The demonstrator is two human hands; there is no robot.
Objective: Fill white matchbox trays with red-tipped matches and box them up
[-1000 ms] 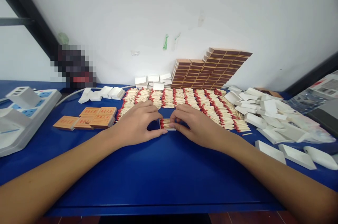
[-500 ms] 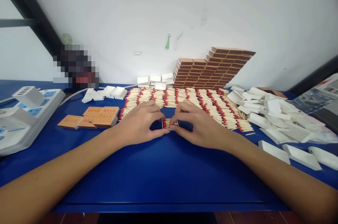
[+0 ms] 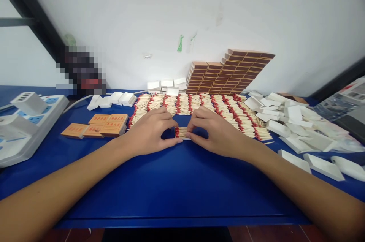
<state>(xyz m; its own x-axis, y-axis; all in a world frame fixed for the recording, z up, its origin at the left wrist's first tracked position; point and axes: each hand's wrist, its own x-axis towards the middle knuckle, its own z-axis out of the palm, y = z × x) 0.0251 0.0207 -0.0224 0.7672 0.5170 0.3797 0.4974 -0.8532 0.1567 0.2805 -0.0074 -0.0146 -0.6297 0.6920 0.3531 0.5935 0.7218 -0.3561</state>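
A small white matchbox tray (image 3: 186,139) rests on the blue table with red-headed matches (image 3: 180,132) lying in it, heads toward the left. My left hand (image 3: 152,131) grips its left end between thumb and fingers. At the right end, my right hand (image 3: 213,131) has thumb and index finger closed on the tray and partly covers the matches. Just behind both hands, rows of loose matches (image 3: 196,103) spread across the table.
Orange matchboxes (image 3: 107,124) lie at left, beside a white power strip (image 3: 37,132). Stacked matchboxes (image 3: 228,75) lean near the wall. White trays (image 3: 291,114) pile up at right, others (image 3: 171,84) at the back. The table's front edge (image 3: 171,222) is close.
The fingers of my right hand have shifted slightly right, so more of the matches and the tray show. My left hand stays almost where it was.
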